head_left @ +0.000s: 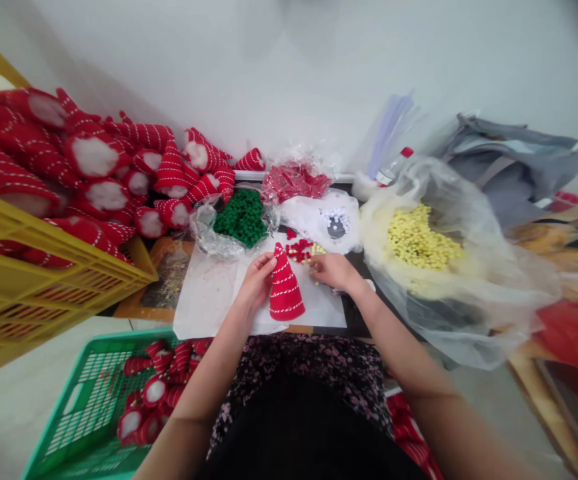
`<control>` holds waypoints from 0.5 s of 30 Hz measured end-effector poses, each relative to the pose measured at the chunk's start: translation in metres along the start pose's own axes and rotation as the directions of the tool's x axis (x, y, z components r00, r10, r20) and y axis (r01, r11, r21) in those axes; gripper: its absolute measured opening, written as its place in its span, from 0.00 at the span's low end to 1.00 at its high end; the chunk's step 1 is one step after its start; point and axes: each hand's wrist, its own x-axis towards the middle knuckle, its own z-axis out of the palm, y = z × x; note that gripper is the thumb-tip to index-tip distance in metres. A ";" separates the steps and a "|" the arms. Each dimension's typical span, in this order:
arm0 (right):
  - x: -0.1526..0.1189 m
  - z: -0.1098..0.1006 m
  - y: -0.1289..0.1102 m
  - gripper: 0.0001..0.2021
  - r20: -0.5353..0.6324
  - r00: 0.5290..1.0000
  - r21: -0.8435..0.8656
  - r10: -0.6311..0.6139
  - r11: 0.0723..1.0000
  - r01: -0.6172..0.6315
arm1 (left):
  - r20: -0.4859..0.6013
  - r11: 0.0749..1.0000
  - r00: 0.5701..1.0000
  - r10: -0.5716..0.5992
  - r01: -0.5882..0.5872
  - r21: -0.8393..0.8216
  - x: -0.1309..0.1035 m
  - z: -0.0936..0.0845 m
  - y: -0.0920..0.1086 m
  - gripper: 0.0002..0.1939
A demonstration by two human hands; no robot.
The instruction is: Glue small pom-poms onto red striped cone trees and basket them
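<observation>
A red felt cone (287, 293) with white stitched lines stands point-up over white paper (203, 293). My left hand (259, 277) grips its left edge near the tip, thumb on the front. To the right of the cone, my right hand (333, 270) has its fingertips pinched together beside small yellow pompoms (317, 249); whatever lies between them is too small to make out. Small red pompoms (299, 251) lie loose just behind the cone. Behind these are a bag of green pompoms (241, 219) and a white bag (309, 212) with white pompoms.
Stuffed red cones (103, 160) are heaped at the left beside a yellow crate (43, 280). A green basket (89, 353) below holds more. A plastic bag of yellow pompoms (421, 240), a bottle (393, 167) and a grey bag (513, 167) stand at the right. A wall rises behind.
</observation>
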 end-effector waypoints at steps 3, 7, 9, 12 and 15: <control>0.014 0.002 -0.003 0.06 0.016 0.998 -0.003 -0.059 0.998 0.059 | -0.002 1.000 1.000 -0.010 0.010 -0.012 0.000 -0.001 0.000 0.23; 0.006 -0.002 -0.002 0.06 -0.049 0.995 0.103 -0.087 0.990 0.092 | -0.019 0.999 0.999 -0.027 0.027 -0.027 0.002 -0.004 -0.001 0.22; -0.008 -0.004 -0.005 0.04 -0.122 0.985 0.268 -0.118 0.952 0.147 | -0.022 0.999 0.999 -0.024 0.023 -0.031 0.003 -0.006 -0.002 0.21; -0.034 -0.004 -0.015 0.02 -0.258 0.952 0.462 -0.165 0.844 0.272 | -0.027 0.999 0.999 -0.018 0.016 -0.042 0.004 -0.009 -0.004 0.21; -0.058 0.000 -0.027 0.03 -0.337 0.921 0.489 -0.194 0.800 0.347 | -0.023 0.999 1.000 -0.020 0.019 -0.048 0.004 -0.011 -0.004 0.21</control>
